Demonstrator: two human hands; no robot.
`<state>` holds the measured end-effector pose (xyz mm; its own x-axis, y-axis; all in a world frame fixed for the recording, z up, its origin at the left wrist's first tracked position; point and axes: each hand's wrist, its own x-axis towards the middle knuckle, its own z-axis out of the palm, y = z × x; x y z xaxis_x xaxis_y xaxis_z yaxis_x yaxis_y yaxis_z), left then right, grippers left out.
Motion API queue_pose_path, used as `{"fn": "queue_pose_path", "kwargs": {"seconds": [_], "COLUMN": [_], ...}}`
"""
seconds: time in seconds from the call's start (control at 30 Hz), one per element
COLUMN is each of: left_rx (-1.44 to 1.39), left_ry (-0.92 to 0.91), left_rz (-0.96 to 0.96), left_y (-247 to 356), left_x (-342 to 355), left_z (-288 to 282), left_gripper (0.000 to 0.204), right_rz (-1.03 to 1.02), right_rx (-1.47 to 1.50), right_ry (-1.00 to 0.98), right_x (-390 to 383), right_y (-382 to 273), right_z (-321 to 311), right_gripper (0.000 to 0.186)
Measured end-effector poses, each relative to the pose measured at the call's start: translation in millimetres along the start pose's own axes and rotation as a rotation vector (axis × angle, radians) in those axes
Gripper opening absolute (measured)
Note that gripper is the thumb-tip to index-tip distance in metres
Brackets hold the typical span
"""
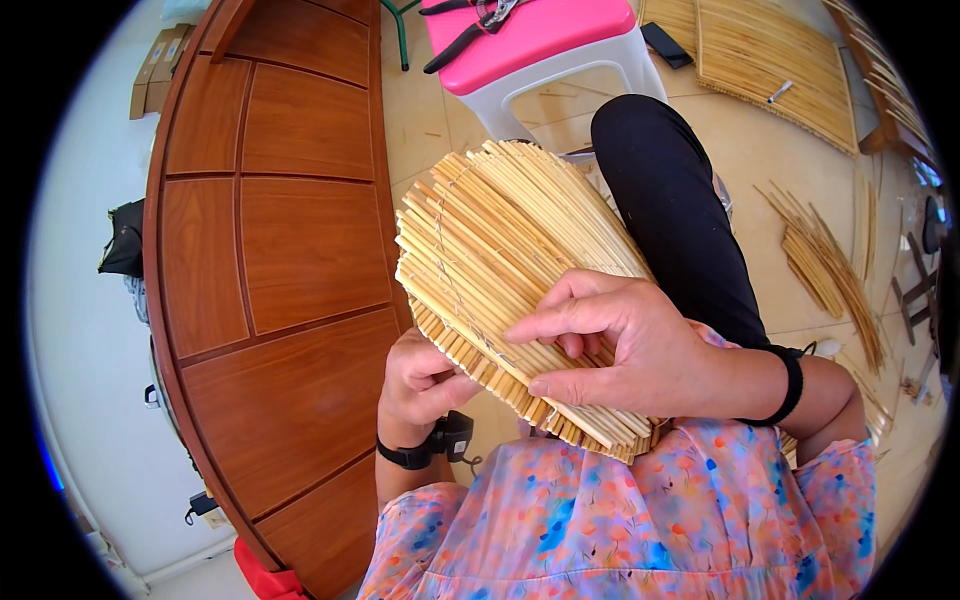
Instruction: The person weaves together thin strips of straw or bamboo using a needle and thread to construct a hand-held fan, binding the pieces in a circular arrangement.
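A mat of straw-coloured reed stalks (520,250), laid side by side and tied with a thin twisted cord or wire, lies across my lap. It looks folded or layered, with a second row of stalk ends (475,358) along its near-left edge. My left hand (420,380) is closed at that edge, thumb on the near side, other fingertips partly hidden by the mat. Over the lower right of the stalks, my right hand (620,345) has its thumb and index finger spread apart, fingertips touching the surface near the cord. Nothing shows between its fingers.
A pink-topped stool (550,35) stands ahead with pruning shears (485,25) on it. Beyond it lie a phone (666,45) and a flat stalk panel (775,70) with a marker (780,92). Loose stalks (825,265) lie at right. A wooden panelled cabinet (310,230) flanks my left.
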<state>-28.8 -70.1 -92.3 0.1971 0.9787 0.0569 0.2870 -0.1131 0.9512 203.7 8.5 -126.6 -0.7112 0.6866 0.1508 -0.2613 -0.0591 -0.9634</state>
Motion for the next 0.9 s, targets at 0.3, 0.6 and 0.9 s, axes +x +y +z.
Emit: {"fn": "queue_pose_path", "kwargs": {"seconds": [0.3,0.6,0.9], "left_rx": [0.035,0.032,-0.012], "left_ry": [-0.116,-0.234,-0.204], "left_rz": [0.017,-0.028,-0.125], "left_y": [6.8,10.5,19.7], "left_x": [-2.3,-7.7,-10.6], "left_z": [-14.6,-31.3,-34.1], "left_gripper": [0.02,0.017,0.016], "right_rz": [0.004,-0.051,-0.031], "right_rx": [-0.015,0.002,-0.01], "right_ry": [-0.032,-0.038,-0.046], "right_x": [2.4,2.1,4.0], "right_y": [-6.0,-5.2,-1.0], "right_z": [1.3,1.8,10.9], "right_gripper": [0.037,0.038,0.039]}}
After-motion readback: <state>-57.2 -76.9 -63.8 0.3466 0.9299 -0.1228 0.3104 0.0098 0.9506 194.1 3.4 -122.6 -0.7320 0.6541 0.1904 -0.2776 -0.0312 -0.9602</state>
